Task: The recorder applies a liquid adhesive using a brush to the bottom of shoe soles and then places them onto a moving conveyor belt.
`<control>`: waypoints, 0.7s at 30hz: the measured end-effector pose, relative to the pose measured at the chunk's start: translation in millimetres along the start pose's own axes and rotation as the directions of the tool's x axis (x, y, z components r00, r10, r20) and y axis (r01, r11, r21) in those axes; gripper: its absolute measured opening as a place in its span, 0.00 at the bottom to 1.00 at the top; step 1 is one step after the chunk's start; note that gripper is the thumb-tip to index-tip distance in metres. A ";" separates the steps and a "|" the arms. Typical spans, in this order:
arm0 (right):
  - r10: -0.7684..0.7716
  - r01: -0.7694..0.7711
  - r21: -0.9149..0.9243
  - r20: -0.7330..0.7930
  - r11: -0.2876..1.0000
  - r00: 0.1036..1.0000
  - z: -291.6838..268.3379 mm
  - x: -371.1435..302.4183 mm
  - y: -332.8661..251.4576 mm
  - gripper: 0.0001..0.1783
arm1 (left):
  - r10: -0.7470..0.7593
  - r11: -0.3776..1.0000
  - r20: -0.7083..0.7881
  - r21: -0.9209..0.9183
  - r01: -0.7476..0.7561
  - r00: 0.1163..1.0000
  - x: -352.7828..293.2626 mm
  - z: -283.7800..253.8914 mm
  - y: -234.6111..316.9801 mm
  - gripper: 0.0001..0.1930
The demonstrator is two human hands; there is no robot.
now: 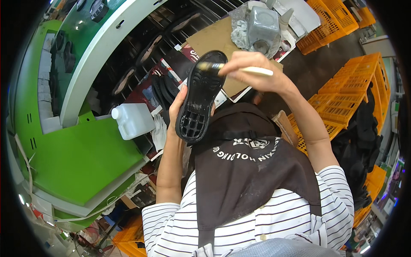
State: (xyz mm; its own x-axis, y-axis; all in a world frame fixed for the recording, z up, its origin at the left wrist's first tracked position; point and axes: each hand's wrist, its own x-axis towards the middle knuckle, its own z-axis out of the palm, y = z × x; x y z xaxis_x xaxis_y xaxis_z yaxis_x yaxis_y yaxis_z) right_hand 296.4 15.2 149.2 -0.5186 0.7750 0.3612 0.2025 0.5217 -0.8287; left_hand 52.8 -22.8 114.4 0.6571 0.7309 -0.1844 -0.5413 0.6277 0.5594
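Observation:
A black shoe sole (200, 92) stands nearly upright before my apron, its hollow inner side facing me. My left hand (176, 107) is closed around its lower left edge, with some fingers hidden behind it. The sole's inside looks wet and shiny, with a block grid at the heel. My right hand (253, 61) pinches a brush with a pale handle (261, 71). The brush's bristles lie over the toe end of the sole and look slightly blurred.
A white plastic jug (136, 121) stands to the left, near dark curved pieces (162, 89). Cardboard (214, 36) and a cloudy clear container (263, 25) are ahead. Green machinery (85, 162) with a pale curved frame fills the left. Orange crates (342, 105) stand on the right.

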 end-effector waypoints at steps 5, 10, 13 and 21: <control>-0.021 0.001 -0.316 -0.060 0.949 0.998 17.9 -7.1 -15.5 0.09 | -0.018 1.000 -0.058 -0.009 0.018 0.998 1.4 -8.1 -9.0 0.31; -0.121 0.140 -0.130 0.147 0.982 0.982 43.8 -12.2 -51.5 0.09 | -0.022 0.984 -0.233 -0.178 -0.021 0.972 10.9 -14.1 -10.1 0.29; -0.086 0.064 0.135 0.166 0.989 0.982 20.5 -11.6 -62.2 0.12 | 0.098 0.985 0.114 -0.156 -0.080 0.989 19.6 -28.1 -12.6 0.32; 0.217 -0.050 0.349 -0.458 0.936 0.862 -28.1 -56.2 -35.4 0.07 | 0.396 0.893 0.055 0.208 -0.398 0.917 61.5 39.8 53.0 0.36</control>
State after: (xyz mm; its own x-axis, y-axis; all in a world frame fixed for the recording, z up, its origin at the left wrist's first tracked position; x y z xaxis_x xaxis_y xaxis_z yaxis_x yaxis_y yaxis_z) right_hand 341.7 -36.8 170.2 -0.0232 0.9446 0.3275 -0.0749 0.3250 -0.9427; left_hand 85.5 44.8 164.9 0.4167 0.9039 0.0970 -0.6365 0.2140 0.7410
